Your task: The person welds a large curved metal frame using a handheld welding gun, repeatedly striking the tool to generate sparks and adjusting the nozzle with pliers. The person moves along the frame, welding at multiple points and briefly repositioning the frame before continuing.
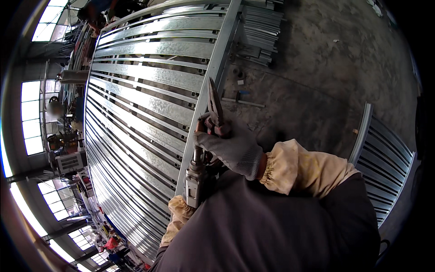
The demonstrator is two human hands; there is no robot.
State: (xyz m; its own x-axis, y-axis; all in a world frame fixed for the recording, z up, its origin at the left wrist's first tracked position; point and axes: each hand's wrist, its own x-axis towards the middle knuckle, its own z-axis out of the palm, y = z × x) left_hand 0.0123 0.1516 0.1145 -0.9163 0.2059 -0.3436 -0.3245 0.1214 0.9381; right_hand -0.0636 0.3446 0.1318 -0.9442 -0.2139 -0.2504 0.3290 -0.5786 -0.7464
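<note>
My right hand, in a grey knit glove with a tan sleeve, is closed round pliers, whose dark pointed jaws stick up past the fingers. Next to its thumb stands a tool with a silver, boxy body and a slim upper end with a reddish tip; its exact kind is unclear. My left arm shows only as a tan sleeve by the foot of that tool, and the left hand itself is hidden. Both tools are at the near rail of a large galvanized metal panel made of many parallel slats.
Stacked metal profiles lie beyond the rail. A second slatted panel is at the right on the concrete floor. Short bars lie on the floor too. Another person is at the panel's far corner. Windows and workshop clutter line the left.
</note>
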